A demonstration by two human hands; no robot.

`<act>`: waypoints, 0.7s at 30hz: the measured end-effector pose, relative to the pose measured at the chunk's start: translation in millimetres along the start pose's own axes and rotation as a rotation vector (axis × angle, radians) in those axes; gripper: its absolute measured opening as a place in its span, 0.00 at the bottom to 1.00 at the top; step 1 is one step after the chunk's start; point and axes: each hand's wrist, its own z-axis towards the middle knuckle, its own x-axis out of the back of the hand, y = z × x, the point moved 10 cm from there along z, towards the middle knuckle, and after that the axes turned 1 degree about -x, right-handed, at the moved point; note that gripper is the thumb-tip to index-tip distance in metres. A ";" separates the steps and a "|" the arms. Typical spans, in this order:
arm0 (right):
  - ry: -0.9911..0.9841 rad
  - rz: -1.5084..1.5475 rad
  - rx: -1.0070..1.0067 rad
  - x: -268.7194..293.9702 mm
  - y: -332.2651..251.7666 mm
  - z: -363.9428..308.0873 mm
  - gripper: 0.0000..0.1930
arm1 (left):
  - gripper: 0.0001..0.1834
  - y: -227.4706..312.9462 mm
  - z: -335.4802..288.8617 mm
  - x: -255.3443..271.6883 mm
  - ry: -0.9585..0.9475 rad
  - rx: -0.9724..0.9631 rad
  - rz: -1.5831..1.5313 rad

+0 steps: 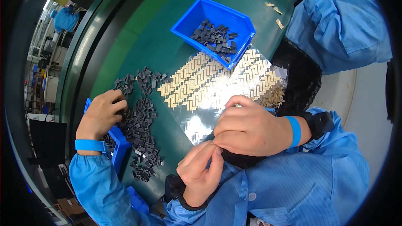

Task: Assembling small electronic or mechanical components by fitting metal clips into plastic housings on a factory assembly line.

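Head view: the left hand and right hand meet, both closed in pinches; what they grip (if anything) can't be told. At twelve o'clock, just beyond, lies the glossy sheet bearing beige strips; a brushing right hand could drag it askew. Dark parts heap at nine o'clock, where a co-worker's hand, fingers curled, might scatter them. Farther, at twelve, sits a blue bin; a bump could tip it.
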 end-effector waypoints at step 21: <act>-0.084 -0.093 0.013 12.0 -19.9 -8.2 0.08 | 0.07 -6.8 -9.0 -12.7 -0.102 0.185 -0.336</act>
